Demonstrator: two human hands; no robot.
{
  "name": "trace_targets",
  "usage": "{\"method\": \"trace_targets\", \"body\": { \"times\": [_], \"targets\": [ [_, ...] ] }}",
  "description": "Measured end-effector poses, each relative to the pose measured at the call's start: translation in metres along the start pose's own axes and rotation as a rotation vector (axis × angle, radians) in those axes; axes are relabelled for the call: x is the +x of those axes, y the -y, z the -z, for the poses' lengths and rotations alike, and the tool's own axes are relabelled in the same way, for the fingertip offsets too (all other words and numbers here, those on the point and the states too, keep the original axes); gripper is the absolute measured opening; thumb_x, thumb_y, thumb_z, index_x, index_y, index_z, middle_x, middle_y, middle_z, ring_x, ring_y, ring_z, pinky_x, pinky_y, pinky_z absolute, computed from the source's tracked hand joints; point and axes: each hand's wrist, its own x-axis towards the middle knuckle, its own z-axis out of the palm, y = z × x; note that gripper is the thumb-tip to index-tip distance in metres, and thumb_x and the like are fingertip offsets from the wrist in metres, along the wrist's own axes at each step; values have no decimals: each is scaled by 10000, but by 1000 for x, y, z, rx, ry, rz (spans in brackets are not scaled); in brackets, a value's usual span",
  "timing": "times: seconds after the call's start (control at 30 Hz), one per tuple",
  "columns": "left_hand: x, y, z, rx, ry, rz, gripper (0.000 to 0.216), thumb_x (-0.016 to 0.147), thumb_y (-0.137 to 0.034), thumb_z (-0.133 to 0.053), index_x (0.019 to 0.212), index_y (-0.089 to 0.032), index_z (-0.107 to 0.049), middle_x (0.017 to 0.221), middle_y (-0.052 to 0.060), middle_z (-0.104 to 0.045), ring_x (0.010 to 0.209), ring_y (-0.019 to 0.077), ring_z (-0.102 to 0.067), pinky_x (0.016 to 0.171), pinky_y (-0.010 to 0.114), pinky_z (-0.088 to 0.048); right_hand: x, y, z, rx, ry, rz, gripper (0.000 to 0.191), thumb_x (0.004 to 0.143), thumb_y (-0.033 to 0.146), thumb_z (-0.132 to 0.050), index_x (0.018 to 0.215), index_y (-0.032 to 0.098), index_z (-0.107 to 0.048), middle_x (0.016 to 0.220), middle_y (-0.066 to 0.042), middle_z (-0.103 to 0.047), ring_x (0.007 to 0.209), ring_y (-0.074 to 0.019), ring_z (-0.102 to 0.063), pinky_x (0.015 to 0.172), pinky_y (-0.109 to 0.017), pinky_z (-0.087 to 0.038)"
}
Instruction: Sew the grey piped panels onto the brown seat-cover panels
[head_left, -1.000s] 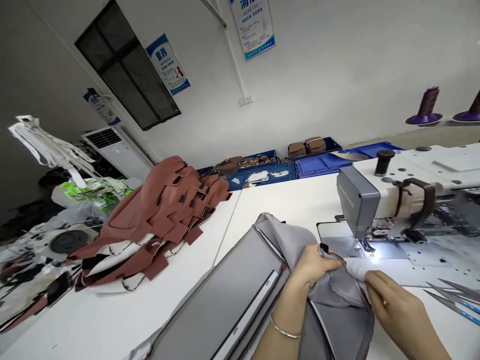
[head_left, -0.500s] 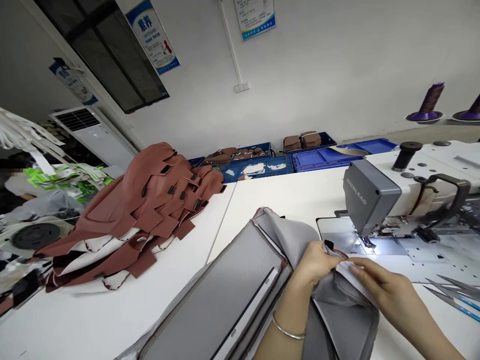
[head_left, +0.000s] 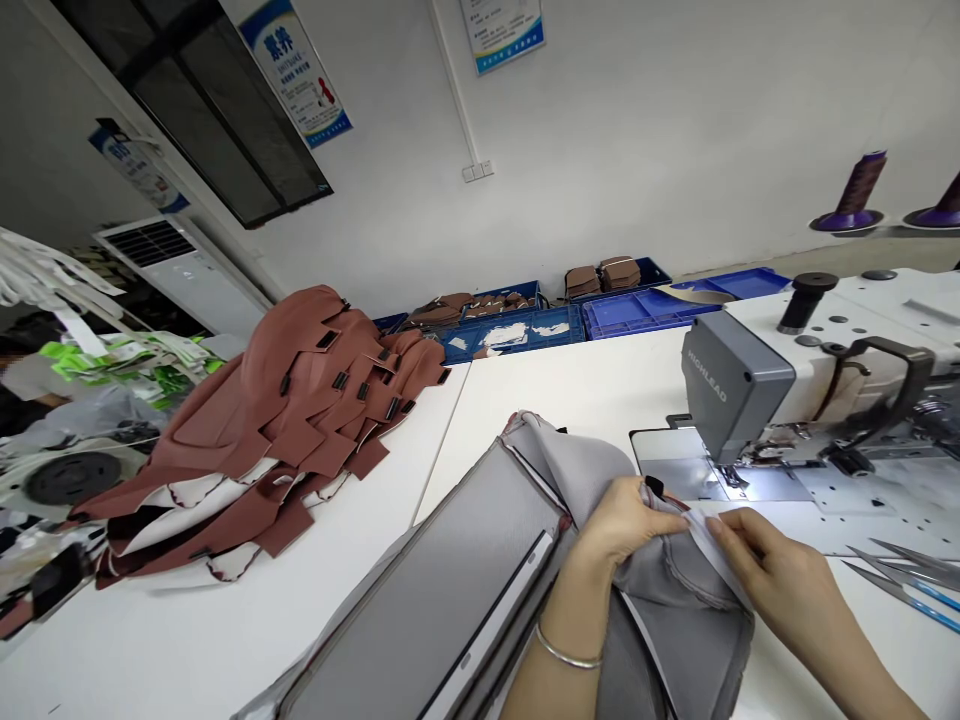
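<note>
With our left hand [head_left: 626, 520] and right hand [head_left: 772, 580] both pinching the folded grey fabric cover [head_left: 675, 600] beside the lit white sewing machine [head_left: 817, 390], we judge the layered edges could slip apart and feed crookedly under its needle.

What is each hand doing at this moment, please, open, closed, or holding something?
Left hand: closed, its grip on the grey fabric cover.
Right hand: closed, pinching the white edge strip of that cover.

On table [head_left: 225, 640]: fabric piece [head_left: 465, 590] at centre, under left hand [head_left: 626, 520] and right hand [head_left: 780, 580]; sewing machine [head_left: 810, 390] at two o'clock; stacked cut pieces [head_left: 300, 420] at ten; scissors [head_left: 900, 580] at three; crates [head_left: 585, 320] behind, at twelve.
</note>
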Motion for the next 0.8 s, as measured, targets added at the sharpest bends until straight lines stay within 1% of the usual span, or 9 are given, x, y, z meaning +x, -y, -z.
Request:
{"method": "trace_targets", "body": {
  "times": [0.17,0.33,0.4,0.47,0.6,0.63,0.67,0.73,0.8],
  "targets": [
    [-1,-5,0,-2,-29,-24,407,424,-323,-862,738,-114,-708,682,25,-641,646,132,-530,640,254,-423,16,-1,6,373,302,-105,439,758,632,-477,632,219,-554,554,-11,-542,524,-173,-503,470,-266,-394],
    [-4,-11,1,-177,35,-67,447,372,-348,-894,673,-113,-662,809,73,-677,725,148,-577,736,273,-442,20,8,8,513,461,-200,506,685,699,-562,632,196,-564,558,-15,-540,491,-147,-451,444,-259,-360],
    [-5,-13,1,-276,49,-54,454,341,-334,-905,623,-119,-622,820,90,-684,750,169,-599,747,283,-448,20,10,4,508,452,-187,553,684,738,-548,622,189,-550,563,-19,-538,493,-143,-450,448,-259,-362],
    [-4,-13,2,-316,18,-13,465,301,-318,-910,598,-119,-611,739,80,-673,710,170,-595,721,286,-450,20,7,-3,440,382,-117,586,731,759,-477,616,187,-536,554,-21,-531,489,-143,-458,442,-257,-366],
    [1,-10,1,-242,-82,57,477,262,-303,-895,624,-100,-661,649,40,-632,616,125,-535,673,269,-432,21,-14,-14,322,288,-7,473,835,627,-430,702,197,-576,558,-20,-554,509,-166,-511,475,-275,-422],
    [3,-8,0,-214,-101,67,462,272,-293,-888,629,-102,-664,640,29,-623,610,120,-525,668,267,-428,20,-22,-14,279,243,60,405,851,562,-443,775,198,-606,607,-32,-592,552,-182,-548,505,-288,-447],
    [7,-6,-2,-185,-115,78,436,291,-274,-877,630,-106,-662,632,19,-616,609,120,-522,665,267,-427,19,-30,-12,200,175,194,342,870,484,-442,874,198,-629,698,-55,-638,628,-203,-590,552,-306,-475],
    [14,-1,-8,-118,-133,105,347,350,-205,-836,633,-114,-657,620,4,-606,607,123,-522,657,265,-425,16,-45,-4,-67,23,609,297,901,296,-415,1093,196,-617,977,-111,-677,836,-242,-629,686,-357,-509],
    [22,3,-14,-38,-143,135,261,405,-120,-770,637,-117,-651,610,-6,-601,596,121,-517,632,255,-419,12,-55,7,-384,-50,1031,395,889,131,-374,1233,190,-560,1231,-134,-602,996,-264,-599,811,-413,-493]
  ]
}}
